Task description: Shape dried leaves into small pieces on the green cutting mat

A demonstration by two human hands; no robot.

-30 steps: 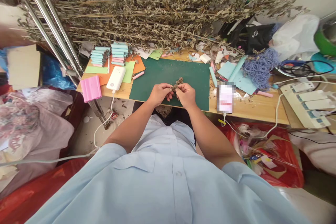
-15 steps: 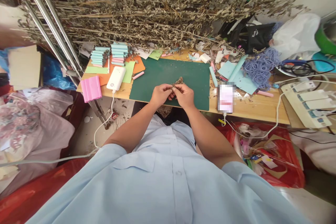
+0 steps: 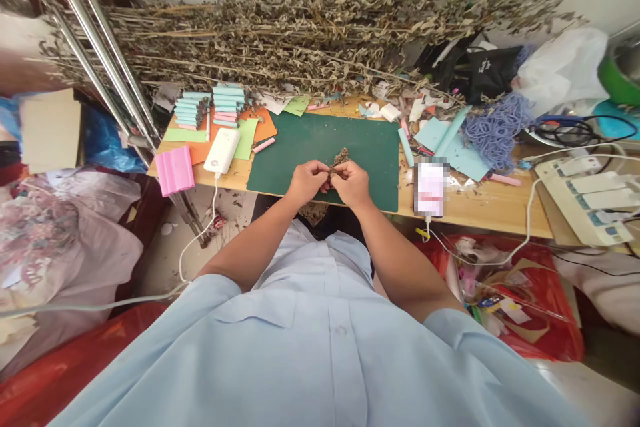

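Note:
Over the near edge of a dark green mat (image 3: 285, 147), my left hand (image 3: 308, 183) and my right hand (image 3: 353, 183) meet with fingertips pinched together. Both are closed on a small bunch of dried leaves (image 3: 341, 157), whose brown, crumpled top sticks out above the fingers of my right hand. The lower part of the bunch is hidden by my fingers. More dried plant matter (image 3: 313, 213) shows below the table edge, under my wrists.
Dried leafy stalks (image 3: 310, 33) lie in a long heap along the back. Rolled paper tubes (image 3: 227, 97) and a white power bank (image 3: 221, 150) stand left. To the right are a phone (image 3: 431, 190), blue-purple cords (image 3: 497, 130) and a power strip (image 3: 585, 200). Cables hang past the front edge.
My hands stay together at the same spot, with only slight finger movement on the dried leaves. The view has shifted very slightly.

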